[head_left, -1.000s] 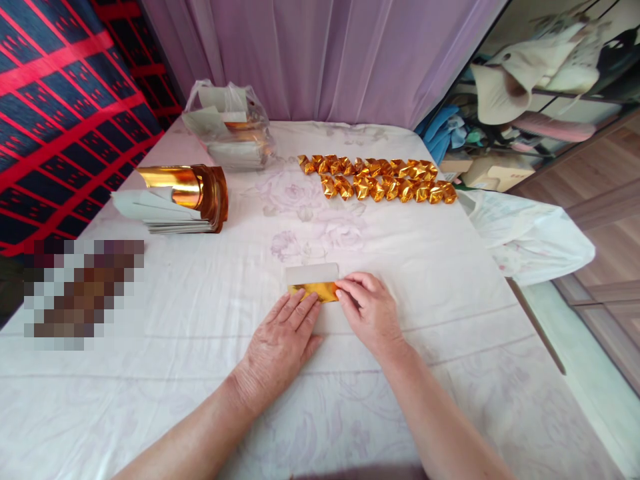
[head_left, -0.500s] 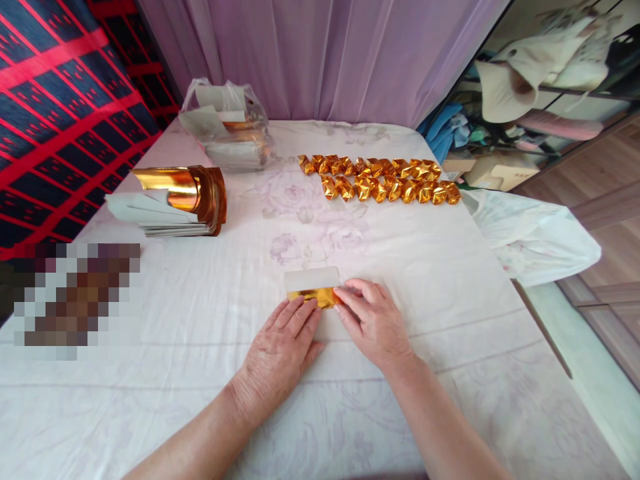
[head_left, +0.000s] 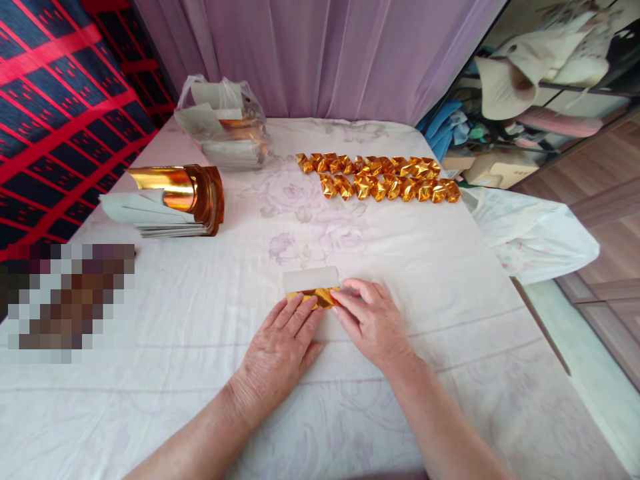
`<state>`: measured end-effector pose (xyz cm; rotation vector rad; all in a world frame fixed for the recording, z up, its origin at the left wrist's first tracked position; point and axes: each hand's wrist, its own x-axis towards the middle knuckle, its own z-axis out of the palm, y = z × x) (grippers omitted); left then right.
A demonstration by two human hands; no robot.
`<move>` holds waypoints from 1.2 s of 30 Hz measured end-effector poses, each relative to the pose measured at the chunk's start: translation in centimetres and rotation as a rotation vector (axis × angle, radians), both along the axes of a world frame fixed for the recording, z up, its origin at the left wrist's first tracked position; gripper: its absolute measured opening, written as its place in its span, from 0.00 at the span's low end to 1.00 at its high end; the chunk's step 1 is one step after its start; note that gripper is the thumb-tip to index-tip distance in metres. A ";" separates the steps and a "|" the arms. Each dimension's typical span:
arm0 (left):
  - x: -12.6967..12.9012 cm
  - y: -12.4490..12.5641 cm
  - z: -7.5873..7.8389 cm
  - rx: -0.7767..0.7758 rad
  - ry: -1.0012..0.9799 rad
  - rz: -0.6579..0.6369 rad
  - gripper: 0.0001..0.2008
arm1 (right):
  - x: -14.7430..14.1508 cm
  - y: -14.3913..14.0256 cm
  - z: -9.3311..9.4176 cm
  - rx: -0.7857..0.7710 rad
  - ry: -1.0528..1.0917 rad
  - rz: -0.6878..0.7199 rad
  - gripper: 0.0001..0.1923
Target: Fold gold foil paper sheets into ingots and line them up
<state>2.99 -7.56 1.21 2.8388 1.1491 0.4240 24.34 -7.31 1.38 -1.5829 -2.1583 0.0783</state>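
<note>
Gold-and-white foil-paper rectangle (head_left: 311, 280) beneath the flat left hand (head_left: 283, 340); narrowed right hand (head_left: 376, 323) touches its end, grip unclear from here. Uneven pressure could skew it.

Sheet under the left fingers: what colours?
The sheet is pale grey on its far part, shiny gold on the near one; see head view.

Open cloth (head_left: 250, 267) beyond the hands (head_left: 280, 348), paper stack (head_left: 177, 208) blocking left (bag (head_left: 227, 130) behind), gold rows (head_left: 379, 189) farther back
</note>
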 end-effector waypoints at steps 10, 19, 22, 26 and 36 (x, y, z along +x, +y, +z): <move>0.1 0.1 0.1 -0.020 0.004 0.009 0.22 | 0.0 0.0 -0.2 0.000 0.007 -0.015 0.11; 0.1 0.2 0.2 0.011 0.003 0.007 0.21 | -0.1 0.0 -0.1 -0.005 -0.010 -0.035 0.12; 0.1 0.2 0.2 0.023 0.011 0.005 0.22 | -0.1 0.0 -0.1 -0.004 -0.008 -0.028 0.12; 0.1 0.2 0.0 0.027 0.013 0.008 0.22 | 0.0 0.1 -0.1 0.016 0.012 -0.024 0.11; 0.1 0.2 0.0 0.016 0.022 0.005 0.22 | 0.1 0.1 -0.1 0.042 0.004 -0.021 0.10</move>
